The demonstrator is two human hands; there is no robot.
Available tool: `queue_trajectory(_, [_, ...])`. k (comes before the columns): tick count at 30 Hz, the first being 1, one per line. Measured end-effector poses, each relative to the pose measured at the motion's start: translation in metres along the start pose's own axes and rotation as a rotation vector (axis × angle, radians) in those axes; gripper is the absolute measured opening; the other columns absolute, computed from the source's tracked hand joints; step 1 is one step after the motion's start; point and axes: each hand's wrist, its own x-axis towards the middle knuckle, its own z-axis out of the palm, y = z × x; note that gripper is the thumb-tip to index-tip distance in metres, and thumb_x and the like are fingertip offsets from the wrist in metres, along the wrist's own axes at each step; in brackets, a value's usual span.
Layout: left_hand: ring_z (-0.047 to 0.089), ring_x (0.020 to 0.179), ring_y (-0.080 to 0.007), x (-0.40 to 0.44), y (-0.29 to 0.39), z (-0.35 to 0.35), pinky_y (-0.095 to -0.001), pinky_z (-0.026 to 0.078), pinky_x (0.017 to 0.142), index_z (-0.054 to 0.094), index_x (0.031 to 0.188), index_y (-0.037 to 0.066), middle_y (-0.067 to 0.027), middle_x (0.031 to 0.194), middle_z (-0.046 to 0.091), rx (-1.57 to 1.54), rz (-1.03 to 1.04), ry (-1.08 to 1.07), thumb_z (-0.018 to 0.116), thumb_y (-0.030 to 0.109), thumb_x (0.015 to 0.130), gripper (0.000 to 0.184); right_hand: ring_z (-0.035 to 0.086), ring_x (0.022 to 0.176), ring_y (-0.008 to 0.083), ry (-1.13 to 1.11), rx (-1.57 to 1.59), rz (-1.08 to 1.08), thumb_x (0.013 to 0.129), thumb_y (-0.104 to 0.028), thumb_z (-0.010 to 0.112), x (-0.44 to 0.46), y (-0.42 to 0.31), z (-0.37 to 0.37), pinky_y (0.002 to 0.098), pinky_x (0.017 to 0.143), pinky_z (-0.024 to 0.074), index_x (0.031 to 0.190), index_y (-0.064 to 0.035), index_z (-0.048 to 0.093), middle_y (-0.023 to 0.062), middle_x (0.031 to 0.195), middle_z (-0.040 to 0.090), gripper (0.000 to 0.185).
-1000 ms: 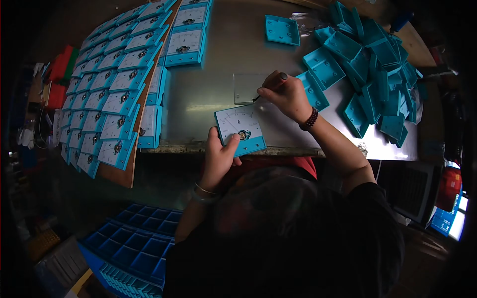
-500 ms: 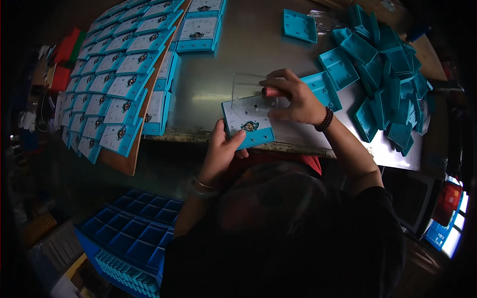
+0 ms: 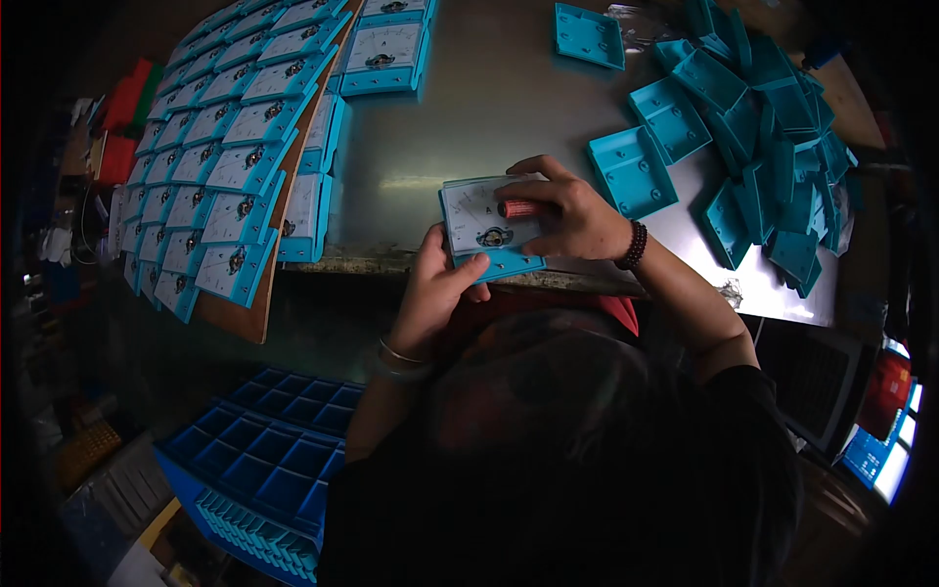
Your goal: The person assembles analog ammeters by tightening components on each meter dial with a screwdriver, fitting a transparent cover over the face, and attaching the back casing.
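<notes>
Left hand clamps a teal meter marked "A" (the rest unreadable), right hand grips a red handle

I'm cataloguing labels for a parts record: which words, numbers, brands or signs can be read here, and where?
"A": on the dial of the meter in the left hand, small and faint beside the red handle.
Other print on that dial: too small to read.
Dials of the meters racked at left: too small or blurred.
Loose teal cases: no lettering visible.
</notes>
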Motion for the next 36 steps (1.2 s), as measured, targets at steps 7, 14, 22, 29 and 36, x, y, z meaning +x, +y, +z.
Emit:
queue_trajectory(7, [0.059, 0.066, -0.0134, -0.002, 0.003, 0.001, -0.0240, 0.049, 0.052, 0.042, 0.120, 0.001, -0.0081, 0.096, 0.060, 0.008, -0.019, -0.003, 0.056, 0.015, 0.092, 0.034, 0.055, 0.110, 0.0331, -0.039, -0.074, 0.023, 0.055, -0.003, 0.080, 0.000, -0.008, -0.003, 0.0383, 0.091, 0.0486, 0.119, -0.0089, 0.062, 0.0161, 0.129, 0.045, 0.067])
queue_trajectory(14, [0.056, 0.057, -0.0136, -0.010, 0.005, 0.006, -0.0247, 0.048, 0.048, 0.041, 0.115, 0.002, -0.0089, 0.090, 0.059, 0.023, 0.077, 0.059, 0.045, 0.012, 0.095, 0.023, 0.061, 0.100, 0.0241, 0.189, 0.213, -0.037, 0.068, -0.008, 0.079, -0.004, -0.010, 0.007, 0.0334, 0.087, 0.0504, 0.123, -0.0030, 0.056, 0.0135, 0.126, 0.046, 0.059])
queue_trajectory(22, [0.057, 0.058, -0.0122, -0.022, 0.042, 0.024, -0.0229, 0.049, 0.049, 0.036, 0.120, -0.001, -0.0111, 0.097, 0.058, 0.005, 0.263, -0.172, 0.048, 0.017, 0.094, 0.034, 0.061, 0.093, 0.0125, 0.108, 0.956, 0.226, 0.084, -0.001, 0.064, -0.024, -0.010, 0.037, 0.0292, 0.084, 0.0485, 0.110, 0.0005, 0.063, 0.0070, 0.103, 0.068, 0.026])
queue_trajectory(29, [0.058, 0.058, -0.0132, -0.026, 0.045, 0.026, -0.0238, 0.049, 0.047, 0.036, 0.124, -0.002, -0.0111, 0.095, 0.058, -0.060, 0.234, -0.234, 0.048, 0.018, 0.094, 0.037, 0.060, 0.097, 0.0141, 0.142, 0.860, 0.080, 0.084, -0.001, 0.066, -0.033, -0.020, 0.038, 0.0310, 0.085, 0.0486, 0.112, -0.0011, 0.063, 0.0075, 0.107, 0.067, 0.028])
queue_trajectory(36, [0.058, 0.057, -0.0135, -0.030, 0.046, 0.031, -0.0243, 0.049, 0.047, 0.034, 0.127, -0.002, -0.0108, 0.093, 0.058, -0.088, 0.230, -0.237, 0.048, 0.018, 0.094, 0.041, 0.060, 0.096, 0.0151, 0.212, 0.753, 0.014, 0.081, 0.000, 0.068, -0.041, -0.026, 0.042, 0.0313, 0.086, 0.0482, 0.111, -0.0003, 0.062, 0.0079, 0.106, 0.066, 0.031])
